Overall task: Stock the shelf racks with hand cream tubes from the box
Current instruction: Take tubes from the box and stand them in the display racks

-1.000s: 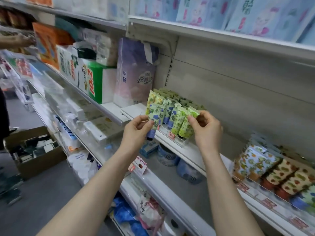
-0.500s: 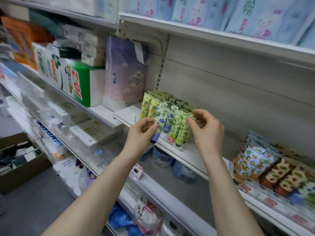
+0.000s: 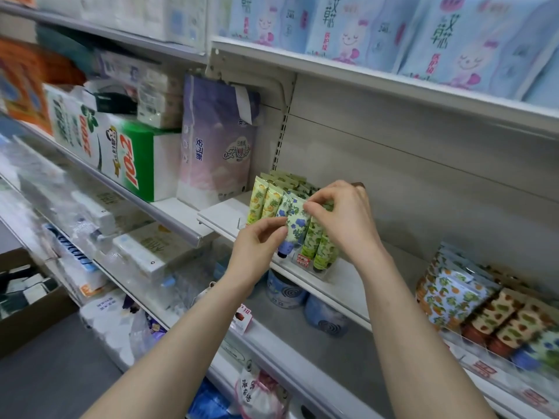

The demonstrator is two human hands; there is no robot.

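Several hand cream tubes (image 3: 320,246) stand cap-down in rows in a clear rack on the white middle shelf (image 3: 341,276). Yellow fruit-print tubes (image 3: 259,204) are at the left, green ones at the right. A blue-flower tube (image 3: 295,225) with a dark blue cap stands at the front. My left hand (image 3: 260,246) pinches its lower left side. My right hand (image 3: 341,216) pinches its top edge from above and hides part of the green rows behind. A cardboard box (image 3: 27,300) sits on the floor at far left.
Tissue and paper packs (image 3: 214,140) stand left of the rack. More patterned tubes (image 3: 472,300) fill a tray at right. Blue round tins (image 3: 287,291) sit under the shelf. An upper shelf with pale blue packs (image 3: 363,25) overhangs.
The view has shifted right and closer to the shelf. My right hand moved left from the green tubes onto the top of the blue-flower tube; my left hand stays at that tube.
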